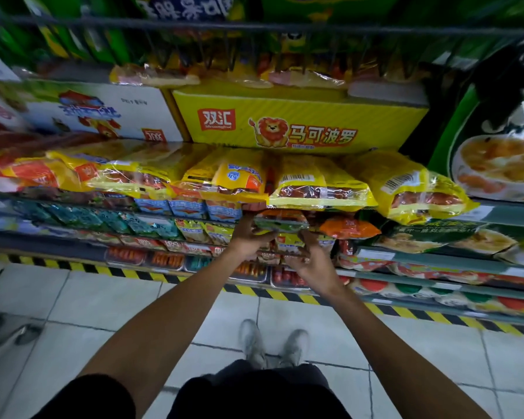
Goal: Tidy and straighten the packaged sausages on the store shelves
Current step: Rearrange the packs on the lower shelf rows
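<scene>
Both my hands reach into the second shelf from the top of those in front of me. My left hand (248,238) grips the left end of a flat green and orange sausage pack (280,222) that lies under the yellow packs. My right hand (310,257) has its fingers curled on a yellow sausage pack (288,240) just below it. Several yellow sausage bags (318,184) lie in a row on the shelf above, some overhanging its front edge; the one at the right (412,189) is tilted.
A yellow carton with a lion (300,122) and a white carton (97,113) stand behind the yellow bags. Blue and teal packs (152,219) fill the shelf to the left. Lower shelves hold trays of red sausages (164,260). A yellow-black hazard strip (127,272) edges the tiled floor.
</scene>
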